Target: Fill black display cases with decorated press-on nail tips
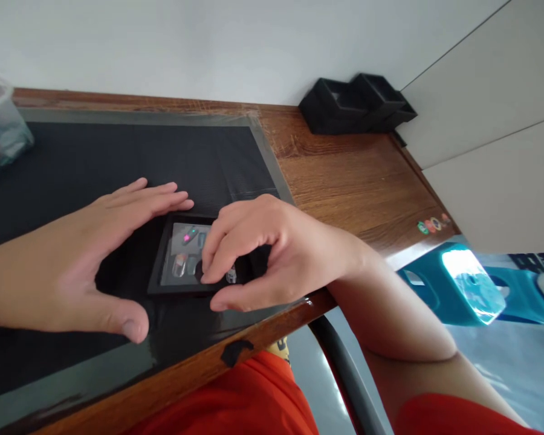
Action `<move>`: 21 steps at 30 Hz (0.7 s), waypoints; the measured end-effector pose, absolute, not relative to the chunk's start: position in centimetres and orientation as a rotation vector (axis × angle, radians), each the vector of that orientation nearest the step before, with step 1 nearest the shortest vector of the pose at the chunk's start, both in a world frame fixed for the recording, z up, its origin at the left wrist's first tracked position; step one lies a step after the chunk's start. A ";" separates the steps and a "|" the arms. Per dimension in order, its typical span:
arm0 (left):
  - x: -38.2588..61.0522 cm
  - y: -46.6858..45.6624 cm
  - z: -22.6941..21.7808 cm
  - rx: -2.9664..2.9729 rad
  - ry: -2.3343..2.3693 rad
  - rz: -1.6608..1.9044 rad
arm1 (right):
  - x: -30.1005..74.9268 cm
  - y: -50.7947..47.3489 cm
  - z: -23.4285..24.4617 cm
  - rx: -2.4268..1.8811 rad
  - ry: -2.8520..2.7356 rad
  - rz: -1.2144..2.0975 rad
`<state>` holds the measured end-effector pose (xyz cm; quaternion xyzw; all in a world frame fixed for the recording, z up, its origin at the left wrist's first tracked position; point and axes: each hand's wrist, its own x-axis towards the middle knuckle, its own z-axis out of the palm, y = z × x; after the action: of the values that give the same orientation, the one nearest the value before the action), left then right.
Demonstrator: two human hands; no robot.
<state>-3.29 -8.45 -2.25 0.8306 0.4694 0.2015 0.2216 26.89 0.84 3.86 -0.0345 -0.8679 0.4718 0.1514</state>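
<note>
A small black tray (162, 266) with a clear window lies on a black mat (95, 163) near the desk's front edge. Several small items show inside it, one with a pink spot (188, 237). My left hand (86, 254) rests flat on the mat, fingers stretched out along the tray's left and far sides, thumb on the mat. My right hand (263, 254) arches over the tray's right half with fingers curled, fingertips pressing on the window by a small clear piece (231, 277). Whether the fingers pinch anything is hidden.
The mat covers the left of a wooden desk (353, 181). Black open boxes (356, 103) stand at the far right corner against the wall. A clear plastic bin (2, 130) sits at far left. Small round stickers (430, 225) mark the right edge. A teal stool (462, 284) stands below.
</note>
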 end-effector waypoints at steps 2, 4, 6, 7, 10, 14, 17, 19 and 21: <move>-2.4 -8.9 -1.7 2.269 1.339 0.570 | 26.7 0.7 3.7 -0.066 -2.577 1.232; -2.0 -8.9 -1.6 2.288 1.332 0.562 | 26.5 0.7 3.6 -0.032 -2.641 1.114; -2.0 -8.4 -1.7 2.356 1.258 0.575 | 26.5 0.7 3.5 -0.017 -2.676 1.062; -2.1 -8.1 -1.9 2.390 1.221 0.580 | 26.5 0.7 3.5 -0.017 -2.689 1.058; -2.6 -7.5 -2.2 2.438 1.175 0.555 | 26.6 0.8 3.7 -0.050 -2.750 1.024; -3.1 -7.4 -2.7 2.470 1.165 0.496 | 26.7 0.8 3.9 -0.063 -2.805 0.991; -3.3 -7.5 -3.1 2.454 1.273 0.486 | 26.7 0.8 4.0 -0.079 -2.836 0.975; -3.3 -7.6 -3.3 2.420 1.311 0.492 | 26.7 0.7 4.0 -0.104 -2.865 0.938; -3.2 -7.7 -3.3 2.395 1.307 0.510 | 26.6 0.6 4.0 -0.120 -2.883 0.917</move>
<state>-3.23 -7.66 -3.32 0.8485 0.4629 0.1807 0.1819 26.63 0.65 3.99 -0.0394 -0.9506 0.3025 0.0568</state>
